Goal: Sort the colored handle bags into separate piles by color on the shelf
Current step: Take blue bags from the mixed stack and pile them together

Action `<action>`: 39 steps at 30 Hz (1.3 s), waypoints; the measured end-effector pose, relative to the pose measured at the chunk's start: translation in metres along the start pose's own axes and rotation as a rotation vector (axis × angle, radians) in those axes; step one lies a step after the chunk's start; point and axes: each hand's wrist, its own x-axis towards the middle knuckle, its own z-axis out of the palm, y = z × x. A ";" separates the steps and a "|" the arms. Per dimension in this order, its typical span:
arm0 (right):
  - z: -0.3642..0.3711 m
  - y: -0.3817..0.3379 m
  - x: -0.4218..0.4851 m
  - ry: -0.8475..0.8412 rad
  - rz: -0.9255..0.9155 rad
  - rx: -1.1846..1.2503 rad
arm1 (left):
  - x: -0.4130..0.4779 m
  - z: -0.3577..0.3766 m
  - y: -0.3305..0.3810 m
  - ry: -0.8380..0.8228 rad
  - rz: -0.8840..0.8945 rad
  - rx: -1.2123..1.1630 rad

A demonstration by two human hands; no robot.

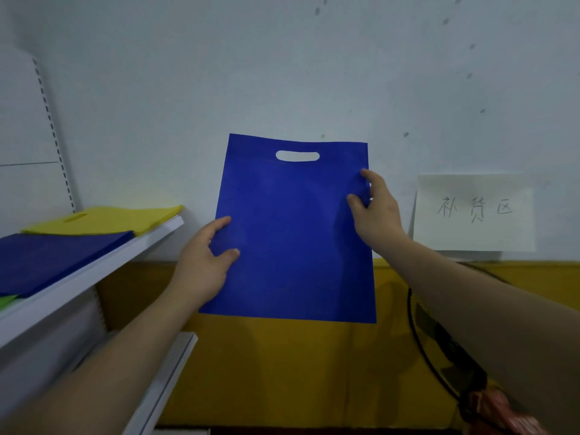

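Observation:
A flat blue handle bag is held upright in front of the wall, its cut-out handle at the top. My left hand pinches its left edge, thumb on the front. At the bag's right edge, my right hand grips with fingers curled round the border. On the white shelf at the left lie a blue pile near me and a yellow pile behind it. A sliver of green bag shows at the far left edge.
A white paper sign with handwritten characters leans on the wall at the right. A yellow surface spreads below the held bag. A black cable and a dark device lie at the lower right. A lower shelf edge juts out below.

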 end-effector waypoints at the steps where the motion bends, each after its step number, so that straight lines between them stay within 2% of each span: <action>1: 0.005 0.006 0.008 -0.003 0.002 0.001 | 0.009 0.004 -0.005 0.001 0.005 0.007; 11: 0.052 0.062 0.114 -0.078 -0.075 0.067 | 0.098 0.056 -0.034 0.127 -0.007 0.076; 17: 0.106 0.078 0.169 -0.179 -0.146 0.133 | 0.130 0.055 -0.053 0.250 -0.042 0.155; 26: 0.230 0.053 0.195 -0.356 -0.231 0.293 | 0.155 -0.011 -0.081 0.462 -0.092 0.319; 34: 0.341 0.000 0.199 -0.535 -0.313 0.424 | 0.169 -0.087 -0.100 0.636 -0.124 0.482; 39: 0.407 -0.037 0.180 -0.684 -0.354 0.505 | 0.155 -0.133 -0.106 0.769 -0.219 0.562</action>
